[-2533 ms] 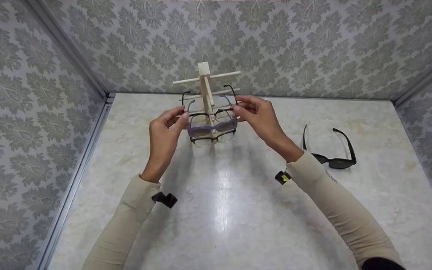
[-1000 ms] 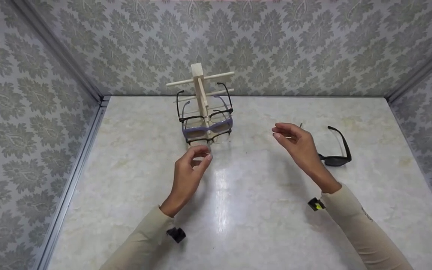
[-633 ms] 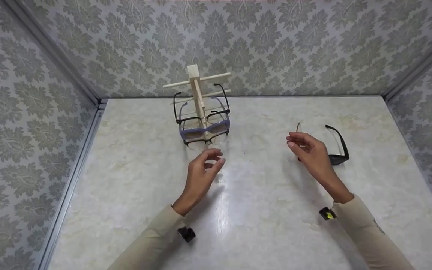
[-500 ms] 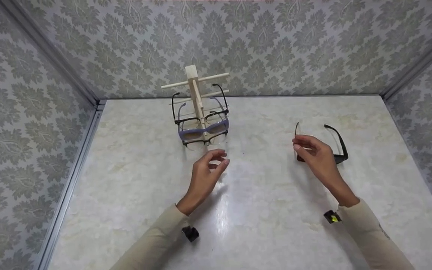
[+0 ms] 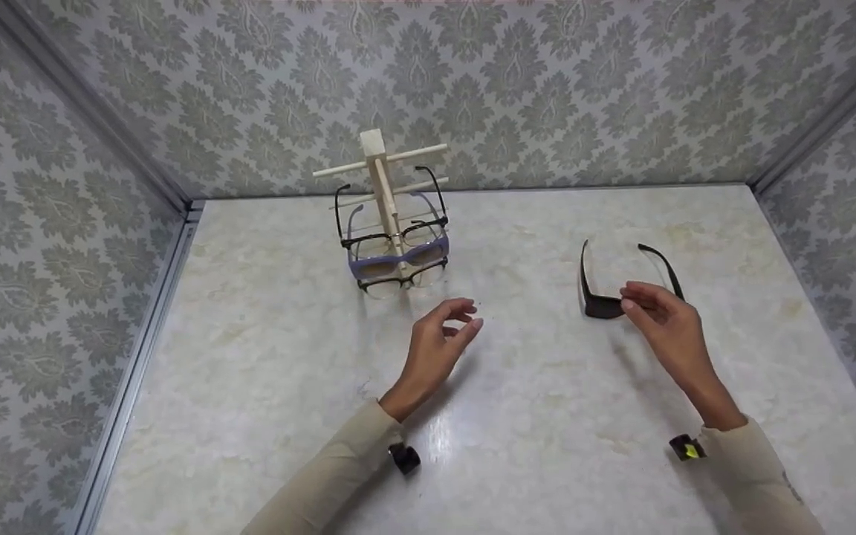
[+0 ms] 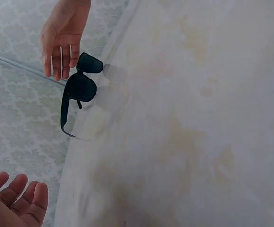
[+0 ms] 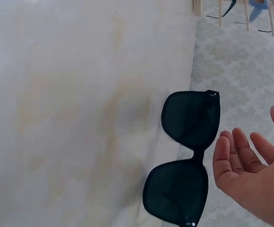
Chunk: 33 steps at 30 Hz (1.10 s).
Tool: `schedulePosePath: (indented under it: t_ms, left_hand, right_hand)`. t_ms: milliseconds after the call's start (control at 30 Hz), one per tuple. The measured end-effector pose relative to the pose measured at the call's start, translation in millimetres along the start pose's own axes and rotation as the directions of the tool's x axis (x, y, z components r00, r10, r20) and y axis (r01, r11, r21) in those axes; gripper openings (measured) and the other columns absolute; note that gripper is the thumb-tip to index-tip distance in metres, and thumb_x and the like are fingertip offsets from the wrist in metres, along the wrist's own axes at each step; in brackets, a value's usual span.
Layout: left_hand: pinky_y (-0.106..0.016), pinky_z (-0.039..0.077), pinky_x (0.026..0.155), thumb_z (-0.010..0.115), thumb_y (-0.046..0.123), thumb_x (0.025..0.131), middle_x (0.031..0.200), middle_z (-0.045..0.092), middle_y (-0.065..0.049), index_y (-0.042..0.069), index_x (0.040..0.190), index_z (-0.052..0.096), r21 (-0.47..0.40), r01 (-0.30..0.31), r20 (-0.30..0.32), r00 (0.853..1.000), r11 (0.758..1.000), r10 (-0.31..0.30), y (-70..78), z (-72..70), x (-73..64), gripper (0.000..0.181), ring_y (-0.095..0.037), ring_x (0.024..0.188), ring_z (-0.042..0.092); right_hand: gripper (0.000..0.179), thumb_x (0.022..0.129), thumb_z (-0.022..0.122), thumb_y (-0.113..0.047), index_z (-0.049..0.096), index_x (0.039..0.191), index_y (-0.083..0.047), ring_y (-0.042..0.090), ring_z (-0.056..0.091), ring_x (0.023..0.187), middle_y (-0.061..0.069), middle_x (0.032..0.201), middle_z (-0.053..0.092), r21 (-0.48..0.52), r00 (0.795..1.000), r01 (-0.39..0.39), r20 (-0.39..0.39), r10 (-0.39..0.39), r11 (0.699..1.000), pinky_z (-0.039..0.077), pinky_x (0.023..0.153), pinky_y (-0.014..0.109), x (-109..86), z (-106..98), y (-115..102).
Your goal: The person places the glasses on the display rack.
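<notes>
Black sunglasses (image 5: 603, 306) rest on the table at the right, arms unfolded toward the back wall. My right hand (image 5: 666, 319) hovers over their front, hiding one lens in the head view. Its fingers are loosely bent and grip nothing; the right wrist view shows both dark lenses (image 7: 192, 119) beside the fingers. My left hand (image 5: 439, 345) is above the middle of the table, thumb and fingers apart with nothing between them. Left of it stands a wooden eyewear rack (image 5: 376, 160) bearing black-framed glasses (image 5: 368, 239), purple sunglasses (image 5: 376, 267) and dark half-rimmed glasses (image 5: 382, 284).
The marbled white table (image 5: 264, 357) meets patterned wall panels (image 5: 465, 96) at the back and sides. A metal rail (image 5: 134, 379) runs along its left edge. The rack's top peg (image 5: 417, 152) carries no glasses.
Both hands have come away from the black-framed glasses, which now sit on the rack. The right hand has moved right to the black sunglasses, the left hand right and toward me.
</notes>
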State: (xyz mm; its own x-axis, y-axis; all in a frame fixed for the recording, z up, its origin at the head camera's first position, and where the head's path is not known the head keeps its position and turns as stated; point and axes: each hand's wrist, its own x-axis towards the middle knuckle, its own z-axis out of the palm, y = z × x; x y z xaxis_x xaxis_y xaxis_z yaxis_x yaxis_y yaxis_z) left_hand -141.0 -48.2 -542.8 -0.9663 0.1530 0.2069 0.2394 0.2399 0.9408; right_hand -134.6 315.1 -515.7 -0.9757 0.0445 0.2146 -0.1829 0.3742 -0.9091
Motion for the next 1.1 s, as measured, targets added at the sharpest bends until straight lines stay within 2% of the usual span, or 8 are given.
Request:
schedulePosePath:
  t_ms: [233, 300, 467, 567, 767, 1000, 1100]
  left_hand:
    - [-0.039, 0.064, 0.092, 0.076, 0.020, 0.107, 0.129, 0.075, -0.020, 0.002, 0.138, 0.071, -0.053, 0.012, 0.034, 0.999, 0.999, -0.010, -2.1, 19.4, 3.8, 0.036, -0.028, 0.116, 0.073]
    - [-0.040, 0.064, 0.092, 0.076, 0.019, 0.107, 0.129, 0.075, -0.021, 0.000, 0.138, 0.071, -0.067, 0.008, 0.041, 0.999, 0.998, -0.006, -2.2, 24.5, 5.6, 0.037, -0.031, 0.118, 0.073]
    - [-0.038, 0.063, 0.092, 0.077, 0.018, 0.106, 0.129, 0.075, -0.022, -0.002, 0.137, 0.070, -0.082, 0.003, 0.051, 0.999, 0.997, 0.002, -1.4, 36.3, 10.4, 0.037, -0.036, 0.120, 0.072]
    - [-0.036, 0.063, 0.092, 0.077, 0.017, 0.106, 0.129, 0.075, -0.023, -0.004, 0.137, 0.070, -0.099, 0.001, 0.059, 0.998, 0.995, 0.005, -1.0, 43.2, 13.2, 0.039, -0.038, 0.121, 0.071]
    - [-0.032, 0.062, 0.092, 0.076, 0.018, 0.106, 0.131, 0.074, -0.022, -0.003, 0.139, 0.069, -0.101, 0.015, 0.080, 0.997, 0.995, -0.007, -2.2, 57.3, 19.7, 0.040, -0.038, 0.122, 0.071]
    - [-0.030, 0.060, 0.093, 0.075, 0.023, 0.108, 0.133, 0.074, -0.019, -0.001, 0.142, 0.068, -0.095, 0.042, 0.120, 0.992, 0.995, -0.030, -1.9, 75.7, 29.1, 0.043, -0.032, 0.124, 0.070]
    - [-0.029, 0.060, 0.093, 0.075, 0.023, 0.108, 0.134, 0.074, -0.019, -0.002, 0.142, 0.068, -0.095, 0.047, 0.138, 0.990, 0.994, -0.033, -2.0, 84.5, 32.7, 0.043, -0.032, 0.125, 0.070]
  right_hand:
    - [0.034, 0.108, 0.073, -0.008, 0.070, 0.139, 0.004, 0.011, 0.074, 0.108, -0.001, 0.124, 0.076, -0.003, 0.999, 0.002, -0.048, -0.002, 1.000, 0.058, 0.091, 0.016, -7.7, -15, 5]
    - [0.035, 0.108, 0.073, -0.010, 0.071, 0.139, 0.003, 0.010, 0.073, 0.109, 0.001, 0.125, 0.076, -0.019, 0.998, -0.010, -0.064, 0.008, 1.000, 0.058, 0.092, 0.016, -7.8, -18, 5]
    - [0.036, 0.108, 0.074, -0.012, 0.071, 0.140, 0.002, 0.003, 0.069, 0.115, 0.017, 0.132, 0.076, -0.094, 0.993, -0.038, -0.114, 0.027, 0.995, 0.052, 0.096, 0.012, -6.5, -29, 11]
    - [0.036, 0.107, 0.075, -0.013, 0.072, 0.139, 0.004, 0.003, 0.068, 0.117, 0.019, 0.133, 0.075, -0.100, 0.988, -0.054, -0.149, 0.038, 0.993, 0.053, 0.096, 0.013, -5.5, -34, 15]
    - [0.039, 0.107, 0.076, -0.019, 0.072, 0.139, 0.003, 0.005, 0.066, 0.120, 0.013, 0.133, 0.074, -0.094, 0.971, -0.125, -0.214, 0.102, 0.988, 0.052, 0.096, 0.014, -3.8, -43, 24]
    - [0.043, 0.107, 0.075, -0.022, 0.070, 0.145, -0.003, 0.005, 0.062, 0.124, 0.009, 0.140, 0.069, -0.100, 0.939, -0.230, -0.283, 0.194, 0.968, 0.050, 0.097, 0.012, -3.6, -50, 37]
    - [0.043, 0.108, 0.075, -0.022, 0.069, 0.146, -0.002, 0.007, 0.061, 0.128, 0.009, 0.142, 0.067, -0.087, 0.940, -0.235, -0.275, 0.203, 0.968, 0.050, 0.098, 0.012, -2.3, -52, 43]
